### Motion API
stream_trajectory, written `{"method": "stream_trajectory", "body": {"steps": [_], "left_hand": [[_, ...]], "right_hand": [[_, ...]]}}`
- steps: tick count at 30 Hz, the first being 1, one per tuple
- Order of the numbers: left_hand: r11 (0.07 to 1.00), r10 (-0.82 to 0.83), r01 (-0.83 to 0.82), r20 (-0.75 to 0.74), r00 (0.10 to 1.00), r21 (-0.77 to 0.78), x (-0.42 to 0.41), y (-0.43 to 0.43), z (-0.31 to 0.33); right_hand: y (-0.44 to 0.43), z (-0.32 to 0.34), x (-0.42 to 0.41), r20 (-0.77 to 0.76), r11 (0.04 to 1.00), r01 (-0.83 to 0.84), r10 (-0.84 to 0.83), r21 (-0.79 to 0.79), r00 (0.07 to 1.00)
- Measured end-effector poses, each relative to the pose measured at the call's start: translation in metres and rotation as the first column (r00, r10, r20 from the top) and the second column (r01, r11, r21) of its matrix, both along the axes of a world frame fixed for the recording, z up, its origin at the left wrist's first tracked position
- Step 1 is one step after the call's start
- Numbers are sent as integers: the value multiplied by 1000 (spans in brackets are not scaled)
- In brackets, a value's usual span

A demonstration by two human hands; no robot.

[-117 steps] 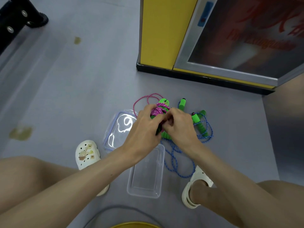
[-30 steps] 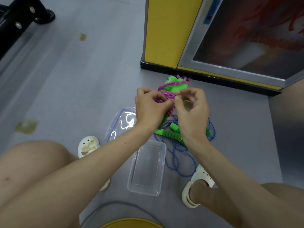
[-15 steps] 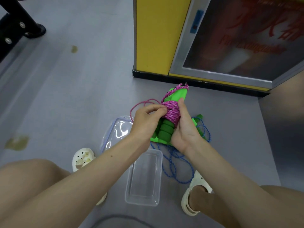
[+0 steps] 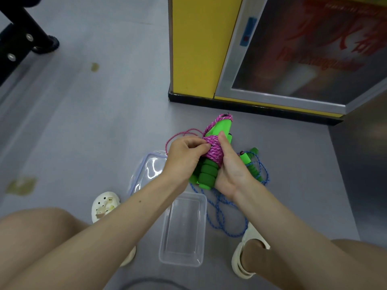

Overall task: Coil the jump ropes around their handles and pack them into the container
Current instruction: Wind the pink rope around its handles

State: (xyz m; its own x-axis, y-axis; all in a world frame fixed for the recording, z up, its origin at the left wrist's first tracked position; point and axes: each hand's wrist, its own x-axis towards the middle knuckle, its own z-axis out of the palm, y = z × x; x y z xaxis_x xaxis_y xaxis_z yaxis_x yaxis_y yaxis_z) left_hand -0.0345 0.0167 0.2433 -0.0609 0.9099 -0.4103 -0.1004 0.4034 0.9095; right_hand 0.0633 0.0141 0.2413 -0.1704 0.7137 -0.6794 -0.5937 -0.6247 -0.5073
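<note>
grey floor [image 4: 104, 126], perhaps stained, yellow cabinet [image 4: 194, 49], left hand [image 4: 181, 159], right hand [image 4: 232, 171] gripping handles [image 4: 207, 177]

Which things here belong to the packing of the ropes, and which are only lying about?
Job: pink rope, wound on the green handles, in left hand and right hand; blue rope; clear container; lid.
Lying about: yellow cabinet; black stand; floor stains; grey cable.
</note>
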Motion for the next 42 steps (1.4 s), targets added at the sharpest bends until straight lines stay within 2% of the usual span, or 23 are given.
{"method": "stream_trajectory", "body": {"steps": [8, 15, 18, 20, 23, 27, 29, 33, 38, 42], "left_hand": [[986, 97, -66, 207, 974, -151, -3, 0, 6], [994, 38, -33, 47, 998, -107, -5, 4, 7], [988, 84, -73, 77, 993, -132, -3, 7, 16], [986, 93, -75, 116, 989, -150, -3, 7, 22], [981, 62, -36, 130, 990, -192, -3, 4, 25], [969, 29, -24, 13, 1000, -244, -4, 3, 15], [953, 11, -11, 0, 1000, -304, -6, 3, 12], [903, -32, 57, 65, 997, -427, -10, 5, 10], [880, -131, 151, 76, 988, -451, -16, 4, 11], [845, -166, 176, 66, 984, -505, -14, 1, 10]], "right_hand": [[1, -4, -2, 69, 1000, -23, 21, 19, 997], [-2, -8, -5, 40, 997, -53, 51, 58, 998], [-3, -8, -2, 66, 986, -109, 102, 124, 993], [-2, -5, 3, 155, 978, -142, 118, 153, 981], [-2, 0, 8, 400, 959, -178, 77, 221, 913], [-2, -5, 10, 624, 916, -263, 17, 304, 781], [-3, -6, 10, 664, 890, -304, 1, 341, 748], [-1, -3, 16, 687, 854, -380, 37, 355, 726], [5, 10, 31, 744, 800, -517, 138, 305, 653], [4, 2, 31, 781, 794, -526, 109, 304, 615]]}}
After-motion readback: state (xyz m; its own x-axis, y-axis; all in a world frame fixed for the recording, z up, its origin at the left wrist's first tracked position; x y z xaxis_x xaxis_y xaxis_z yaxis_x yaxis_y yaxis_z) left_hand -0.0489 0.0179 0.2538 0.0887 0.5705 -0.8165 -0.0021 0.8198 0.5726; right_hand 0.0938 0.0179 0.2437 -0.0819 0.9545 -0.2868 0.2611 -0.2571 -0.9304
